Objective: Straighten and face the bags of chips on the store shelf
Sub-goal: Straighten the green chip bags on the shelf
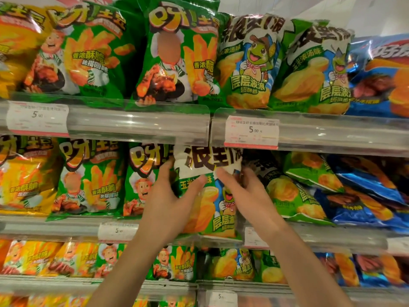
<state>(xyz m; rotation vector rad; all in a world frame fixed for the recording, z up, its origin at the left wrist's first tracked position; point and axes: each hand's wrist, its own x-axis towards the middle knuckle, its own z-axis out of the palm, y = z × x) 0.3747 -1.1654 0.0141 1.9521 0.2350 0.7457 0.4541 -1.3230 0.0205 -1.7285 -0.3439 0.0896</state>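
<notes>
Holding a green-and-white corn chip bag upright at the front of the middle shelf, the person has both hands on it. The left hand grips the bag's left edge, its thumb curled across the front of the pack and its fingers going behind. The right hand grips the right edge, thumb laid over the white top band near the printed letters and the other fingers curled round the side. The bag faces outward, its top just below the clear price rail of the shelf above and just beside a white price tag reading 5.90.

To its left, green fry-snack bags stand upright and face forward, with a yellow bag at the far left. To its right, a second corn chip bag leans steeply, tilted to the right, and blue bags beyond it lie slumped at an angle, overlapping one another.

On the top shelf, green fry-snack bags, two corn chip bags and a blue bag stand upright. The lower shelf holds smaller packs of the same kinds.
</notes>
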